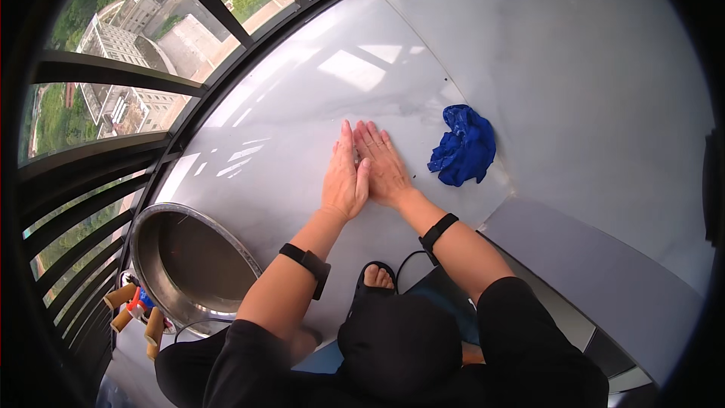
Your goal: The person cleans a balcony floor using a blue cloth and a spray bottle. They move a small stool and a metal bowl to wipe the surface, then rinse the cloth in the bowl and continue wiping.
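Observation:
My left hand is turned on its edge above the pale glossy floor, fingers extended, its palm side facing my right hand. Palm down, my right hand lies right beside it, and the two touch or nearly touch. Between them a small whitish bit shows, too small to make out. Neither hand clearly grips anything. A crumpled blue cloth lies on the floor to the right of my right hand, with pale specks on it. Black bands circle both forearms.
A round metal basin with murky water stands at lower left. Beside it is an object with cork-coloured cylindrical ends. Black window railings curve along the left. A grey wall rises at right. A sandalled foot is below my hands.

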A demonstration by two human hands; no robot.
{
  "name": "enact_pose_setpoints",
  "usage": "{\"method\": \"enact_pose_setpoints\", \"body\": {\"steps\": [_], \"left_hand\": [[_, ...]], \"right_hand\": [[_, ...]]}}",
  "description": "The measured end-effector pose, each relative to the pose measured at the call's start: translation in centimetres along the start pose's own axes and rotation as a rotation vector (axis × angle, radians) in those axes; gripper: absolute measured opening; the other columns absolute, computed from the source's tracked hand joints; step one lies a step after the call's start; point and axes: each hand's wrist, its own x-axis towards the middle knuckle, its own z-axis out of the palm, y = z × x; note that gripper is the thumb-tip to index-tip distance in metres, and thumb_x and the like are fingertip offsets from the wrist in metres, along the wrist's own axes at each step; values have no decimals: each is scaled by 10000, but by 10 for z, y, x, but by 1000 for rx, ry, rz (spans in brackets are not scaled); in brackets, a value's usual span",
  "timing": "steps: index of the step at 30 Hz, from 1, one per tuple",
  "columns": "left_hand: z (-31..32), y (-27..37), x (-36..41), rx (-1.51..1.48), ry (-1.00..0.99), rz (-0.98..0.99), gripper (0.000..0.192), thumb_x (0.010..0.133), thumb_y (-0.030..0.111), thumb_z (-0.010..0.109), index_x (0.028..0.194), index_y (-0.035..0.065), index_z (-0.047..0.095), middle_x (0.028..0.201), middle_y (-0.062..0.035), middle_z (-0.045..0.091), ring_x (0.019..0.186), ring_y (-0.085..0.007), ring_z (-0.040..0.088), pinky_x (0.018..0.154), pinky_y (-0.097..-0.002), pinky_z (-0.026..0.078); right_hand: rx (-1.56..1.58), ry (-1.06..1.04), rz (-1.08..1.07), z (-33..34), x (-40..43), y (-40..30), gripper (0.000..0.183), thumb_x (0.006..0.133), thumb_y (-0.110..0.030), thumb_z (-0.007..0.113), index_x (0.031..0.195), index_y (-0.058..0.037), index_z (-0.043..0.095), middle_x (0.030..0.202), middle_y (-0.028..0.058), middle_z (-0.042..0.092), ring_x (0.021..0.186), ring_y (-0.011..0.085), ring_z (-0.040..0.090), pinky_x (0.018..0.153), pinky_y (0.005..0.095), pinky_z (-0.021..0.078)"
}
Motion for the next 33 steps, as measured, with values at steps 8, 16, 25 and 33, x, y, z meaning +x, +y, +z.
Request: {"method": "enact_pose_setpoints", "body": {"steps": [8,16,25,33], "left_hand": [[-71,-63,5,574,107,-222,728,1058,319,477,1643,-22,207,1740,-204,151,1622,-343,104,1303,-524,81],[-2,-12,15,475,-246,152,728,1056,359,468,1631,-26,244,1712,-239,216,1606,-387,155,1297,-525,118],[-77,-48,11,472,210,-146,697,1062,269,473,1642,-17,212,1733,-208,178,1616,-374,118,1293,-551,73],[-75,-78,18,636,318,-482,733,1081,386,411,1647,-26,193,1752,-182,123,1626,-351,64,1299,-528,44]], "right_hand": [[38,176,550,-7,-185,-13,890,997,-336,581,1620,110,129,1695,347,116,1584,507,101,1287,571,112],[-185,159,580,29,-74,-37,917,1030,-456,526,1618,115,112,1706,336,67,1597,489,32,1283,600,43],[-59,306,374,-33,-4,42,865,1062,-456,485,1625,97,132,1716,301,96,1602,454,79,1295,561,89],[-272,143,421,-28,59,64,835,1056,-483,483,1606,95,237,1718,253,179,1612,388,110,1297,549,86]]}}
